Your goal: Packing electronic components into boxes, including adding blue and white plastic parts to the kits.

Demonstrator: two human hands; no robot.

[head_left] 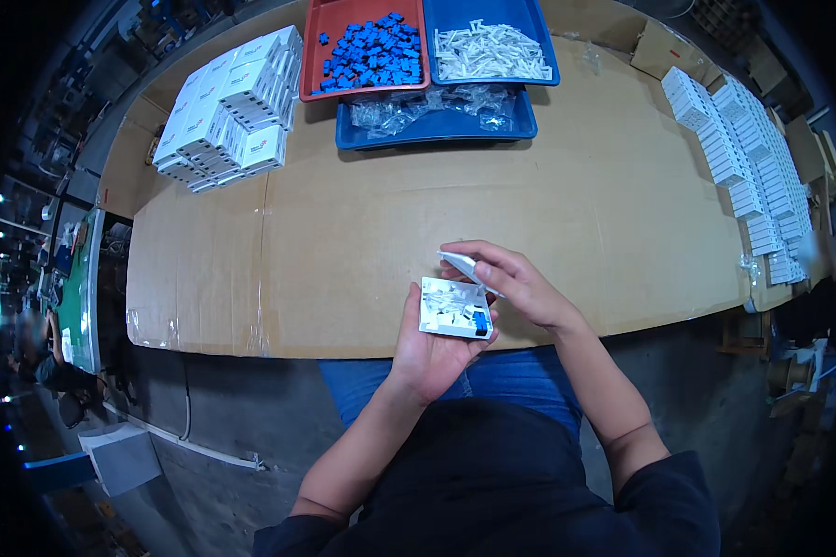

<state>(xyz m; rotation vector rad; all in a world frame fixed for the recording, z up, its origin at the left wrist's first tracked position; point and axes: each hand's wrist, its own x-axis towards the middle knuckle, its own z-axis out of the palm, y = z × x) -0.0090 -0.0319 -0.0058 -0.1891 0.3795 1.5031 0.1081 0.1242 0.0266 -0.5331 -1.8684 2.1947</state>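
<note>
While my left hand (434,348) cradles the small white plastic box (454,308) in its palm at the worktop's (362,232) near edge, my right hand (515,283) pinches its lid (463,265); it looks light, rigid, snap-prone (grip the rims), with bare cardboard ahead.

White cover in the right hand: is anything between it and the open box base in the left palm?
Nothing visible does. The white cover sits pinched in the right hand just above the open box base, which rests in the left hand; only air separates them.
</note>
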